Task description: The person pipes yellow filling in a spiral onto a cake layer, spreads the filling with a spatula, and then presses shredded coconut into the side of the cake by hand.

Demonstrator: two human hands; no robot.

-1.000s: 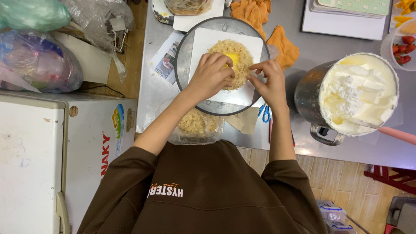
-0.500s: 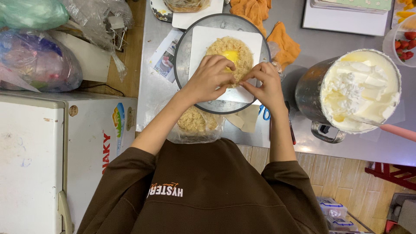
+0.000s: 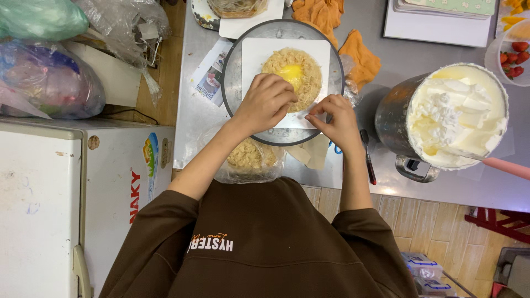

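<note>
A white chest freezer (image 3: 61,187) fills the near left, with bagged goods (image 3: 49,83) piled beyond it. The metal surface (image 3: 441,187) carries the rest. At its right stands a steel pot (image 3: 441,118) heaped with white cream. In the middle sits a round metal turntable (image 3: 234,72) bearing a square white board (image 3: 254,55), and on the board lies a round crumb-coated cake (image 3: 292,74) with a yellow patch at its centre. Orange cloths (image 3: 353,49) lie just beyond the turntable. A clear bag of crumbs (image 3: 251,157) rests at the near edge of the surface, under the left forearm. A bowl of strawberries (image 3: 513,60) shows at the far right.

The left hand (image 3: 268,102) is curled, fingers bent down onto the near rim of the cake. The right hand (image 3: 334,118) rests at the board's near right edge with fingertips pinched together; whether they grip crumbs cannot be told.

Compared with a second ago, the left hand has drawn back from the centre, baring the yellow patch, and the right hand has slid nearer.
</note>
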